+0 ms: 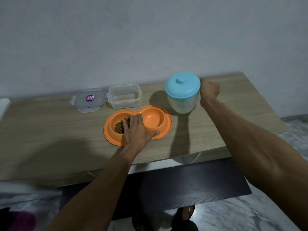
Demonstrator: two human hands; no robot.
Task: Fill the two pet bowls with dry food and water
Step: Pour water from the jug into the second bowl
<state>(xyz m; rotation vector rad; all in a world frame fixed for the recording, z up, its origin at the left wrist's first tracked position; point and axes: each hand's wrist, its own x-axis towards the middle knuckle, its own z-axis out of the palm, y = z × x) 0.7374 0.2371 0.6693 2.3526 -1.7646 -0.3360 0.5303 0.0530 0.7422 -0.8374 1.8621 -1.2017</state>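
Resting on the pale wood-grain surface [50, 124], a lidded blue jug [182, 92] is standing just beside the orange double bowl [165, 125]; right hand [209, 91] is closing its grip at the jug's side, handle hidden. Probably heavy with water, smooth plastic. Left hand [135, 130] is lying flat, open, steadying the light bowl. Kibble [120, 125] is filling the left well; right well dry.

The only marking is a small blue, red and white sticker [90, 98] in the middle of the clear container lid [88, 100] on the worktop [50, 124]. Its print is too small to read.
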